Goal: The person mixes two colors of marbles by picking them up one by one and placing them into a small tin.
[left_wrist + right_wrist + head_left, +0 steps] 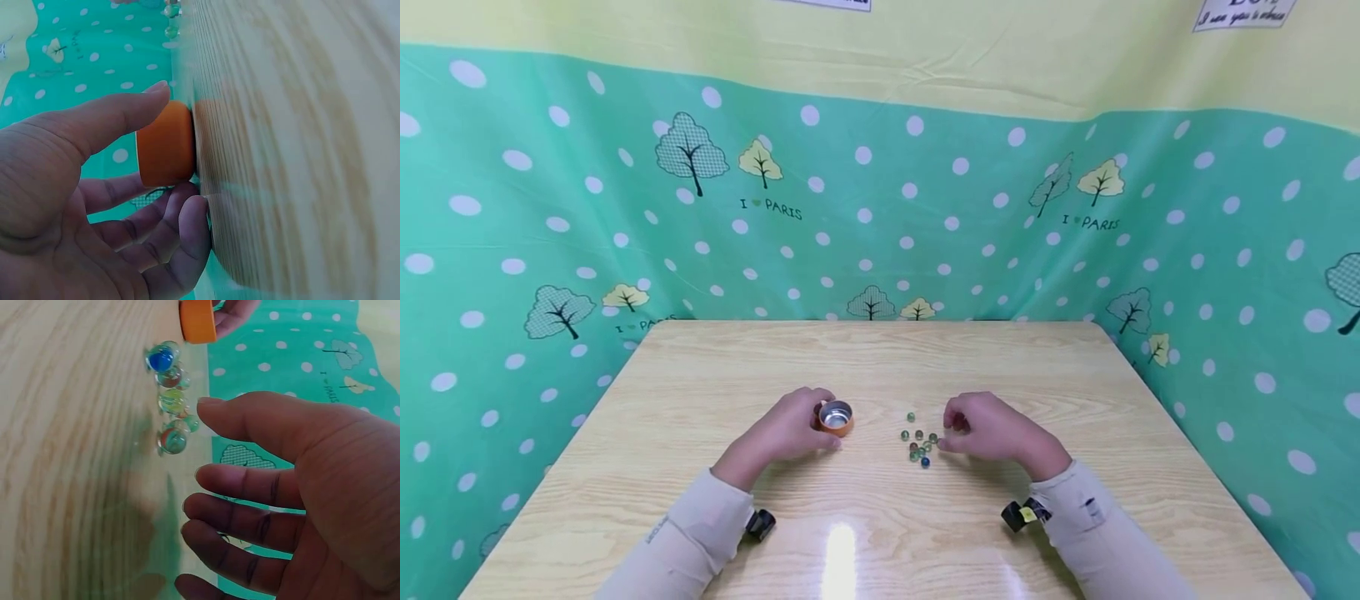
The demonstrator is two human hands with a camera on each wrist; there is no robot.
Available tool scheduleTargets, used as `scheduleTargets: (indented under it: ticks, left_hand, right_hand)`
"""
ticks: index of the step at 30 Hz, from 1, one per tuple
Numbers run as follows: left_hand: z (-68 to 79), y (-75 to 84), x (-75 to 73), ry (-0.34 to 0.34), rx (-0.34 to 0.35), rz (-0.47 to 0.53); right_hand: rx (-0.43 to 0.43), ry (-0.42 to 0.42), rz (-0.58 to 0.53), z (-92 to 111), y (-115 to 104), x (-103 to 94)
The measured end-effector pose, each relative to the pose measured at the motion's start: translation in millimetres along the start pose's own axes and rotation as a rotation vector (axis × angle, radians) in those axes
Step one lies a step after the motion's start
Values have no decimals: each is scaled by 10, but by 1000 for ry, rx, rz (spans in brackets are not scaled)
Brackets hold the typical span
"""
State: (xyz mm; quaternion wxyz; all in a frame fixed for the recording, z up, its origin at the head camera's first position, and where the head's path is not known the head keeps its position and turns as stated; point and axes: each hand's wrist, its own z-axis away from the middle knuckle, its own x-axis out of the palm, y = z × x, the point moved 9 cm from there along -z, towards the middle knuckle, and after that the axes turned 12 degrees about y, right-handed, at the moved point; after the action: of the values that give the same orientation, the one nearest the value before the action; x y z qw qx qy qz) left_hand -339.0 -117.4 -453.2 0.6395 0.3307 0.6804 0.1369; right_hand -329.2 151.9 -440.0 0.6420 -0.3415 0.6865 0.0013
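A small orange cup (836, 419) with a shiny metal inside stands upright on the wooden table. My left hand (792, 425) holds it from the left, thumb on the near side and fingers curled behind, as the cup's orange wall (165, 147) shows in the left wrist view. Several glass marbles (919, 435) lie in a loose group right of the cup, among them a blue marble (925, 462). Just right of this group is my right hand (988, 427). In the right wrist view its thumb and fingers are apart, holding nothing, with a red-and-green marble (173, 441) close by.
The light wooden table (880, 358) reaches back to a green dotted curtain (880, 208) that hangs behind and along both sides. A black wrist camera (760, 524) sits under the left sleeve, another camera (1017, 516) under the right one.
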Motion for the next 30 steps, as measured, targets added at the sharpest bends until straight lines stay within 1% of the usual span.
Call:
scheduleTargets:
  ticks: [8, 17, 22, 30]
  left_hand:
    - [8, 51, 10, -21, 23, 42]
    - [65, 67, 75, -76, -4, 40]
    - [91, 127, 72, -82, 27, 33]
    - [130, 198, 141, -161, 66, 79]
  right_hand:
    - [4, -15, 8, 11, -11, 71]
    - [21, -15, 44, 0, -21, 109]
    - [38, -11, 58, -8, -28, 113]
    - [37, -5, 85, 2, -29, 128]
